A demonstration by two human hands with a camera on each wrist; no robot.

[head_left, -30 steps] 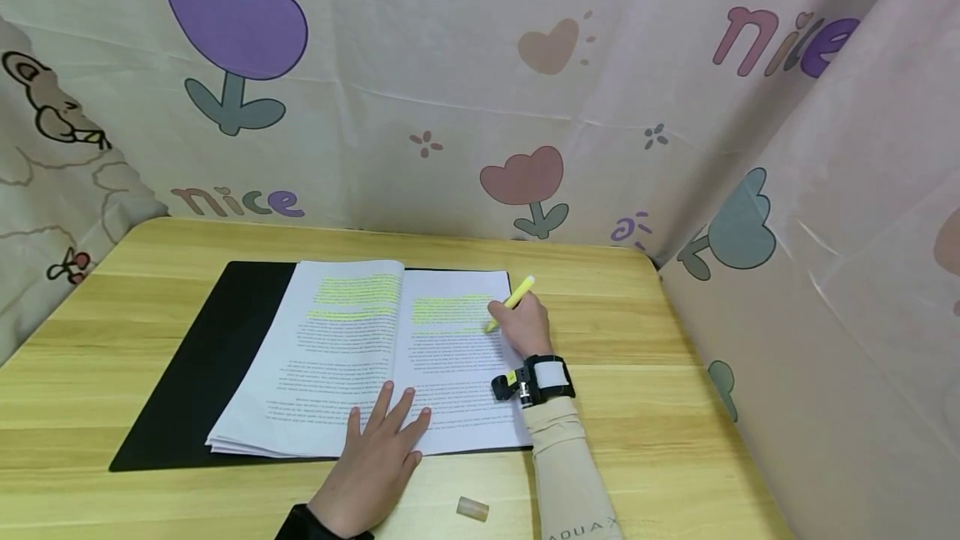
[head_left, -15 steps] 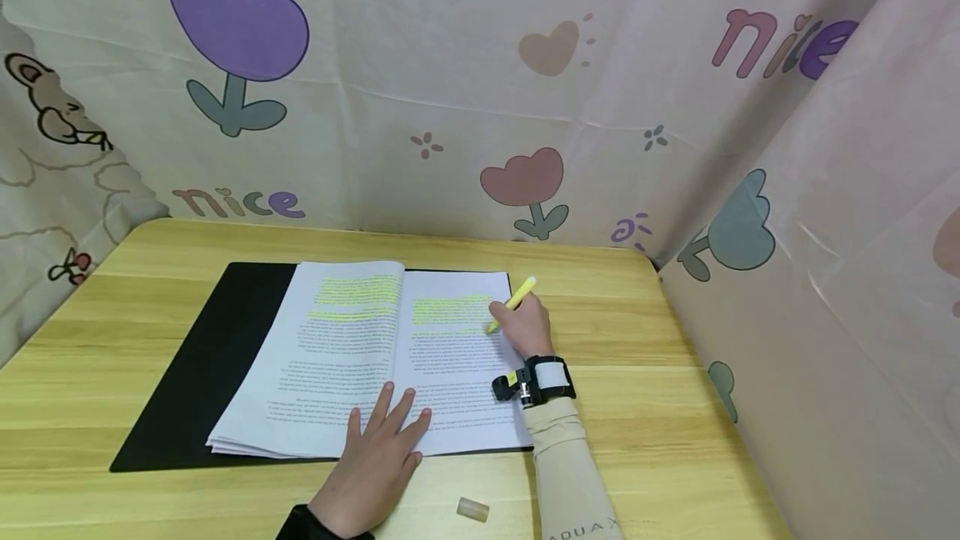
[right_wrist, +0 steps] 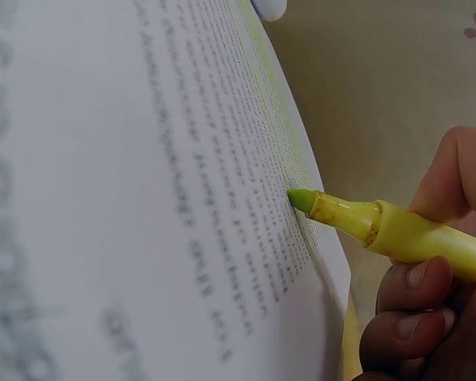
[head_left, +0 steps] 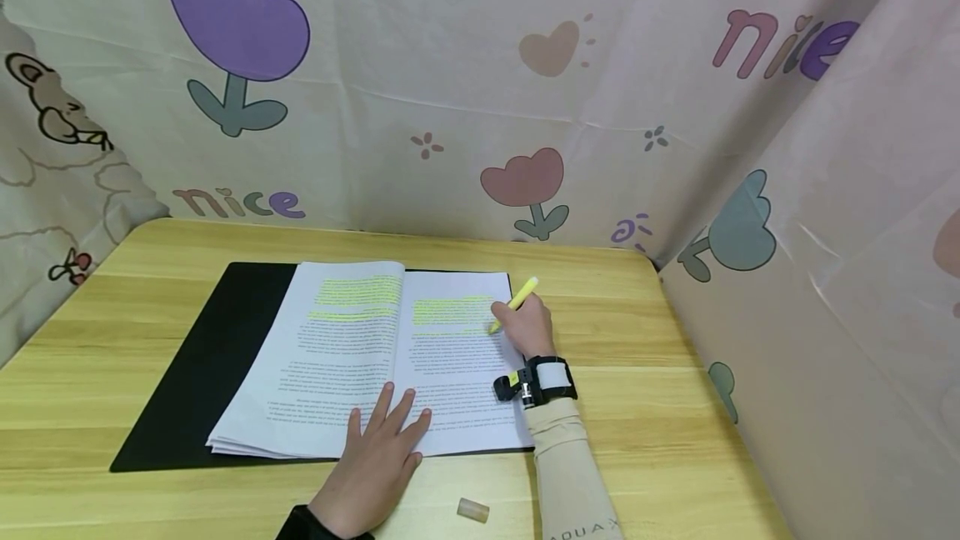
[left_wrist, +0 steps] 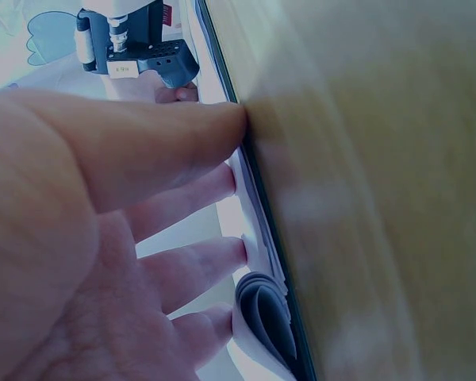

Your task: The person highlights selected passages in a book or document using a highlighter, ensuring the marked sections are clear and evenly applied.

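An open stack of printed pages (head_left: pixel 330 357) lies on a black folder (head_left: pixel 217 340), with yellow-marked lines near the top of both pages. My right hand (head_left: pixel 528 327) pinches a yellow highlighter (head_left: pixel 522 292) at the right page's edge. In the right wrist view, the highlighter's green-yellow tip (right_wrist: pixel 301 198) meets the page among the printed lines. My left hand (head_left: pixel 371 469) rests with spread fingers over the lower middle of the pages. The left wrist view shows its thumb (left_wrist: pixel 174 143) at the near paper edge, beside curled sheets (left_wrist: pixel 263 317).
A small greyish cap-like cylinder (head_left: pixel 473 510) lies on the wooden table (head_left: pixel 637 473) between the forearms. Patterned cloth (head_left: pixel 420 90) hangs behind and at both sides. A black strap with a camera (head_left: pixel 536 382) is on my right wrist.
My right hand and the highlighter have shifted very slightly right along the line. The left hand keeps its place on the pages.
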